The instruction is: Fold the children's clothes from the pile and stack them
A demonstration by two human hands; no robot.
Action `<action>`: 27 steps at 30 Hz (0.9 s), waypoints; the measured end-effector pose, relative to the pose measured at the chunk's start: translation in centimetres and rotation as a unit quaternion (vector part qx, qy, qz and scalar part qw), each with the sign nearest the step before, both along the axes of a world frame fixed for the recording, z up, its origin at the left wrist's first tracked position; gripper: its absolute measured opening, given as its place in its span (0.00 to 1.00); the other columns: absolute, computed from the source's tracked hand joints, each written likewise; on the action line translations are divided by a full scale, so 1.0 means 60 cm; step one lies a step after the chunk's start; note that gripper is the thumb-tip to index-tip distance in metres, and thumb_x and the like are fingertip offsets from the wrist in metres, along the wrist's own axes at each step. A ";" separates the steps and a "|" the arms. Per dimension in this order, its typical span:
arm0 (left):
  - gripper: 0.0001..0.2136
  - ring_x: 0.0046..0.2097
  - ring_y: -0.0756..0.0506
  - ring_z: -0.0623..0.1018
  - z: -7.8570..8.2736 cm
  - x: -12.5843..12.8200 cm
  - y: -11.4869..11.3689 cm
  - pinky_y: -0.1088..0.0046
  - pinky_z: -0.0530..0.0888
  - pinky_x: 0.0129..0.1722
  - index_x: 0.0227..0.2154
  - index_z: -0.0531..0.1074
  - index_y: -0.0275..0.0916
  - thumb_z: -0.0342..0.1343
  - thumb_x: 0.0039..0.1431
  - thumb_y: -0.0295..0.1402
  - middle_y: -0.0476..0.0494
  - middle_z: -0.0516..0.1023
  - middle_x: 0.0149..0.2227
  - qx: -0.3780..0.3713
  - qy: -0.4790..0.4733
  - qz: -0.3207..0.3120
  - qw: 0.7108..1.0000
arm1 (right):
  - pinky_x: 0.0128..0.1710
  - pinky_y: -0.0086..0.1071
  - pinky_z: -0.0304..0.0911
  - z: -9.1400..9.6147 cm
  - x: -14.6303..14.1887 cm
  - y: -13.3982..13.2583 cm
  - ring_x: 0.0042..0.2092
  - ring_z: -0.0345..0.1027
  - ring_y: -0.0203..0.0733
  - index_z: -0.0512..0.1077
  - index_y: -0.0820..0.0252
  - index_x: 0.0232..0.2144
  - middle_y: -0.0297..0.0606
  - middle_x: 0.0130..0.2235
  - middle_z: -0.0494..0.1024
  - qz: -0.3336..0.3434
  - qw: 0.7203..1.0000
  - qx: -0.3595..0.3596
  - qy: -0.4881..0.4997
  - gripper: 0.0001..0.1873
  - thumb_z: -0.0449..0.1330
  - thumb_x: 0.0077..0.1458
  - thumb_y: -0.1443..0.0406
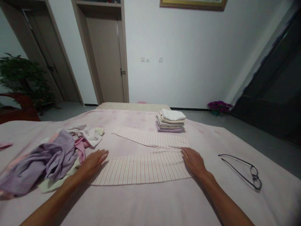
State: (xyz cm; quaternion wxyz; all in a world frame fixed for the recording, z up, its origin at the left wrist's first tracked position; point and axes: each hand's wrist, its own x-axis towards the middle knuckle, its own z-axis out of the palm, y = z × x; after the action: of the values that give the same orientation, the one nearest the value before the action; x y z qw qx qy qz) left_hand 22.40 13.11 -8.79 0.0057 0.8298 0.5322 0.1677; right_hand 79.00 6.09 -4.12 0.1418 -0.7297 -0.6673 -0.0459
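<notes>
Lower middle: left hand (pixel 95 161) and right hand (pixel 194 160) lie flat, maybe smoothing striped pants (pixel 143 168); next needs a careful pinch.

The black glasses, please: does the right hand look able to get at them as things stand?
Probably yes: the right hand rests on the striped garment, and only pink cloth shows between it and the glasses.

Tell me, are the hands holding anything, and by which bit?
Nothing looks held: the left hand lies flat at a leg end of the striped trousers, and the right hand lies flat on their waist end.
</notes>
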 end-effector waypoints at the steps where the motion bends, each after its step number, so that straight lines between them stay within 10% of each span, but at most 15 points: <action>1: 0.24 0.63 0.40 0.71 0.010 0.013 0.011 0.60 0.66 0.65 0.58 0.73 0.43 0.39 0.69 0.44 0.42 0.74 0.61 -0.023 -0.021 0.012 0.999 | 0.64 0.43 0.56 0.001 -0.005 0.012 0.61 0.66 0.48 0.72 0.62 0.57 0.47 0.60 0.74 0.020 1.000 0.008 0.004 0.27 0.40 0.69 0.59; 9: 0.27 0.63 0.41 0.71 0.071 0.098 0.149 0.64 0.64 0.64 0.60 0.69 0.34 0.38 0.69 0.43 0.36 0.73 0.62 -0.072 -0.017 0.061 0.995 | 0.70 0.48 0.42 -0.048 0.003 0.080 0.73 0.43 0.49 0.57 0.65 0.69 0.47 0.71 0.54 0.096 0.991 -0.091 -0.023 0.34 0.42 0.69 0.52; 18: 0.16 0.49 0.38 0.79 0.097 0.122 0.278 0.65 0.72 0.45 0.43 0.80 0.41 0.48 0.63 0.38 0.39 0.83 0.47 -0.082 0.025 0.151 0.985 | 0.57 0.43 0.60 -0.018 0.076 0.143 0.56 0.70 0.49 0.74 0.57 0.53 0.44 0.56 0.77 -0.036 0.998 -0.034 -0.027 0.24 0.42 0.69 0.59; 27: 0.20 0.55 0.41 0.75 0.082 0.142 0.372 0.69 0.71 0.50 0.53 0.75 0.43 0.50 0.59 0.28 0.40 0.78 0.54 -0.064 0.051 0.142 0.986 | 0.53 0.38 0.62 -0.038 0.116 0.203 0.56 0.68 0.47 0.67 0.56 0.61 0.45 0.59 0.71 -0.054 0.998 -0.015 -0.023 0.24 0.47 0.66 0.66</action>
State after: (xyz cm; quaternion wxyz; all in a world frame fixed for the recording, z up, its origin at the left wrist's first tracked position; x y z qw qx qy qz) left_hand 30.93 35.43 -3.87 0.0080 0.7509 0.6543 0.0894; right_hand 85.95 18.29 -6.37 0.1129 -0.7657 -0.6304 -0.0600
